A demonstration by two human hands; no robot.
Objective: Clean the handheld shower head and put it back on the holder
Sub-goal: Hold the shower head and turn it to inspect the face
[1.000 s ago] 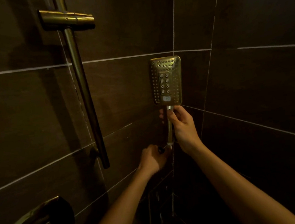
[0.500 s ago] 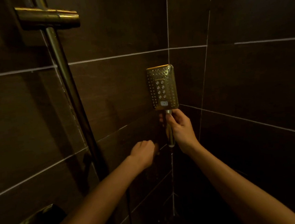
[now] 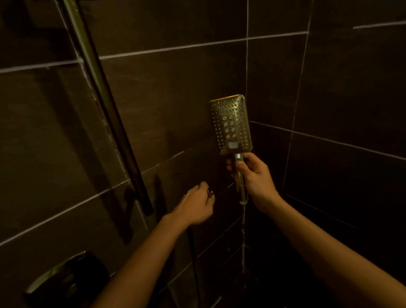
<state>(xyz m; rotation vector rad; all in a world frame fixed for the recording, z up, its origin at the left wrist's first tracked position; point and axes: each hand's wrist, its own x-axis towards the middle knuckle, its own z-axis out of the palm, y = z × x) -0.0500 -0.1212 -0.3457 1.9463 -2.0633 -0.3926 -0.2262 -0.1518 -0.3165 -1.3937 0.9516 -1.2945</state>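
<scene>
The brass, rectangular shower head (image 3: 230,124) stands upright near the wall corner, its nozzle face towards me. My right hand (image 3: 255,178) grips its handle just below the head. The handle's lower end (image 3: 242,198) is bare, and a thin trickle of water (image 3: 243,229) falls from it. My left hand (image 3: 194,206) is a short way to the left, fingers curled round the dark hose end (image 3: 210,192). The hose (image 3: 193,258) hangs down from that hand. The holder is cut off at the top edge of the view.
A metal slide rail (image 3: 105,113) runs down the dark tiled wall on the left. A mixer lever (image 3: 61,281) juts out at the lower left. The two tiled walls meet in a corner (image 3: 246,76) just behind the shower head.
My left hand has drawn the hose end leftwards, away from the bottom of the handle. Water now drips from the handle. The view has tilted down, so the holder has left the picture.
</scene>
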